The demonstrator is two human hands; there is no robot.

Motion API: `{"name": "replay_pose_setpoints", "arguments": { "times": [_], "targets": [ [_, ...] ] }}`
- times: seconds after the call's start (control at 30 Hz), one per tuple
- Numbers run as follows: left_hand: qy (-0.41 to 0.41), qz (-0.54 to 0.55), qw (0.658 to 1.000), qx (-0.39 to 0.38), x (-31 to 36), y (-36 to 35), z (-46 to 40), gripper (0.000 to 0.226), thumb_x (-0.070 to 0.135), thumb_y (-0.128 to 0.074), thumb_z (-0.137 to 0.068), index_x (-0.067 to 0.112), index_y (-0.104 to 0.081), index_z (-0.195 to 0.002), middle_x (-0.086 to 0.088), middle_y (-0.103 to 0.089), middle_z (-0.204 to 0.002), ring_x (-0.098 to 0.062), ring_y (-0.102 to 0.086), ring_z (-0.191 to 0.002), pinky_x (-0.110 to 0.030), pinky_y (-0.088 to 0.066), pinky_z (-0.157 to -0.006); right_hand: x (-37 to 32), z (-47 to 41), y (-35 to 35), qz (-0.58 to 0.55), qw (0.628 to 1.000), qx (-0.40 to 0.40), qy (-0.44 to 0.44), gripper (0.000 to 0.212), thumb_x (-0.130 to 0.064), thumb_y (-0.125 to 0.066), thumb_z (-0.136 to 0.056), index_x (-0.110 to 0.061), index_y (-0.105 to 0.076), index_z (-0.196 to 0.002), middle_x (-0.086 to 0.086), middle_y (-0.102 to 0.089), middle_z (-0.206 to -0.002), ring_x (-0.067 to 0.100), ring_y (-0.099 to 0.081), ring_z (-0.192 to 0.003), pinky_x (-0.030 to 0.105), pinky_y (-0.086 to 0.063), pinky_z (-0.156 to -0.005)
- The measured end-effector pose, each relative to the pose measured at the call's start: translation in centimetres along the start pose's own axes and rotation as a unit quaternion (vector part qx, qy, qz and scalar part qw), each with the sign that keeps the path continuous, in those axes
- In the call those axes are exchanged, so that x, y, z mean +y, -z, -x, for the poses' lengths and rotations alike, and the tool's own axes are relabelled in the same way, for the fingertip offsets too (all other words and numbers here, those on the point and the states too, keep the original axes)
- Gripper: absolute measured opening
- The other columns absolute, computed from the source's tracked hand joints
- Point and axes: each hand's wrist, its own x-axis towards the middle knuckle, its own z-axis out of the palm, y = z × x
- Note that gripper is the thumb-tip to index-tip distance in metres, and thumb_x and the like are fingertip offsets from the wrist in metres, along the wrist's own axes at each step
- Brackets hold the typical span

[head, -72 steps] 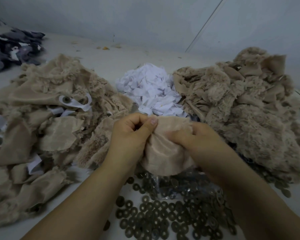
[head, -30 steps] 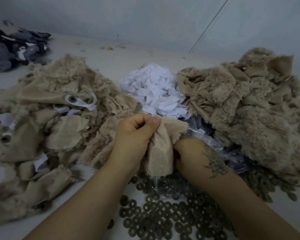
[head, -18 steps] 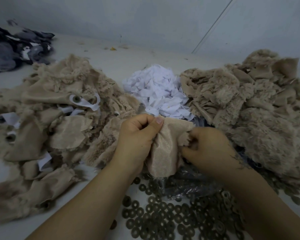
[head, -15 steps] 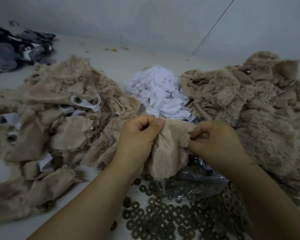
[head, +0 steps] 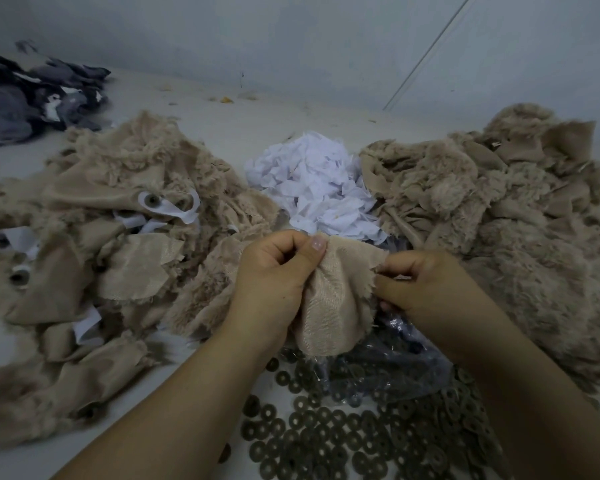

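A beige plush fabric piece (head: 333, 299) hangs between my hands with its smooth woven back facing me. My left hand (head: 274, 282) grips its left top edge, thumb pressed over the cloth. My right hand (head: 426, 282) pinches the right edge with curled fingers; whether something small sits between those fingers I cannot tell. Below the piece lie several dark round washers (head: 326, 441) and a crumpled clear plastic bag (head: 388, 358).
A pile of beige plush pieces with white backing and eyes (head: 118, 230) fills the left. A second beige plush pile (head: 506, 216) fills the right. White fabric scraps (head: 316, 188) are heaped behind my hands. Dark grey cloth (head: 32, 95) lies far left, by the wall.
My right hand dipped low toward the bag and washers, then rose back to the fabric's right edge and pinches it. My left hand kept its grip.
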Motion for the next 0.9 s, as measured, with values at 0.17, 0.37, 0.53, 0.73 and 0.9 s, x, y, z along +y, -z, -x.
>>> {"name": "replay_pose_setpoints", "arguments": {
  "times": [0.17, 0.37, 0.53, 0.73, 0.9],
  "targets": [
    [-0.013, -0.017, 1.000, -0.004, 0.1, -0.3, 0.2, 0.036, 0.014, -0.064, -0.092, 0.022, -0.063, -0.058, 0.013, -0.050, -0.050, 0.000, -0.045, -0.047, -0.013, -0.041, -0.048, 0.7, -0.6, -0.7, 0.011, 0.997, 0.055, 0.061, 0.026, 0.007, -0.066, -0.086, 0.013, -0.054, -0.063, 0.015, -0.048, -0.061, 0.008, -0.046, -0.052, 0.016, -0.040, -0.050],
    [-0.021, -0.007, 1.000, 0.004, 0.1, -0.4, 0.2, 0.035, 0.012, -0.063, -0.093, 0.021, -0.065, -0.060, 0.013, -0.054, -0.050, 0.002, -0.048, -0.046, -0.012, -0.041, -0.046, 0.7, -0.7, -1.1, -0.151, 0.980, 0.119, 0.044, 0.013, 0.003, -0.072, -0.082, -0.006, -0.076, -0.090, 0.008, -0.077, -0.086, 0.015, -0.073, -0.076, 0.025, -0.059, -0.068],
    [-0.007, 0.010, 1.000, 0.020, -0.1, -0.2, 0.1, 0.029, 0.015, -0.064, -0.093, 0.020, -0.070, -0.066, 0.005, -0.063, -0.060, -0.005, -0.055, -0.054, -0.018, -0.047, -0.051, -0.1, -0.6, -1.1, -0.480, 0.867, -0.050, -0.124, 0.047, -0.006, -0.063, -0.076, 0.007, -0.062, -0.121, 0.022, -0.069, -0.120, 0.029, -0.068, -0.112, 0.035, -0.061, -0.083],
    [-0.005, -0.030, 1.000, 0.007, -0.4, 0.0, 0.1, 0.023, 0.022, -0.067, -0.091, 0.014, -0.068, -0.070, -0.004, -0.062, -0.068, -0.014, -0.055, -0.064, -0.025, -0.049, -0.058, 0.1, -0.2, -1.9, -0.443, 0.880, -0.078, -0.151, 0.040, 0.007, -0.055, -0.084, 0.006, -0.063, -0.123, 0.024, -0.069, -0.118, 0.033, -0.068, -0.112, 0.038, -0.060, -0.084],
    [-0.045, -0.116, 0.992, -0.014, -0.5, -0.3, 0.4, 0.022, 0.020, -0.069, -0.090, 0.019, -0.067, -0.069, 0.008, -0.058, -0.060, -0.005, -0.050, -0.057, -0.016, -0.043, -0.053, 0.4, 0.3, -2.7, -0.326, 0.941, -0.022, -0.094, 0.031, 0.013, -0.053, -0.090, -0.002, -0.073, -0.109, 0.023, -0.074, -0.104, 0.035, -0.073, -0.097, 0.041, -0.062, -0.078]
  ]
}}
